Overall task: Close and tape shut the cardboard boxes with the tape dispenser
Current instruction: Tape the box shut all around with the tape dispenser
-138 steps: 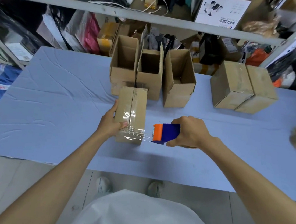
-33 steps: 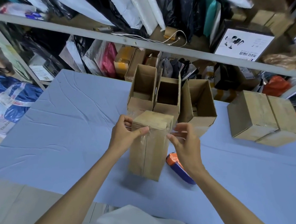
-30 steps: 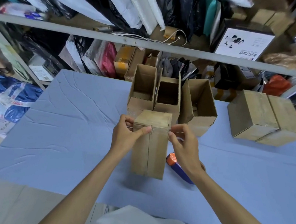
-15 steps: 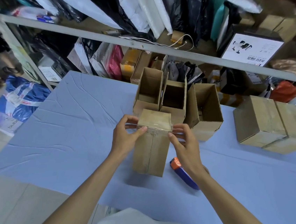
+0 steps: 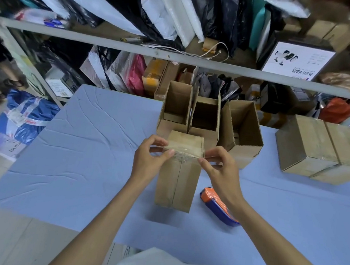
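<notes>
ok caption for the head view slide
Left hand and right hand pinch tape onto an upright box, tape dispenser beside it.

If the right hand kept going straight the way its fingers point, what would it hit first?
The upright taped box: the right hand points left at its top edge, fingertips seemingly touching it. The left hand holds the opposite side.

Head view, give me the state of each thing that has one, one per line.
near box: upright, closed, taped over its top edge.
left hand: pinches its top left corner.
right hand: pinches its top right corner.
dispenser: lying on the table, unheld.
back boxes: three, open.
right boxes: two, closed.
</notes>
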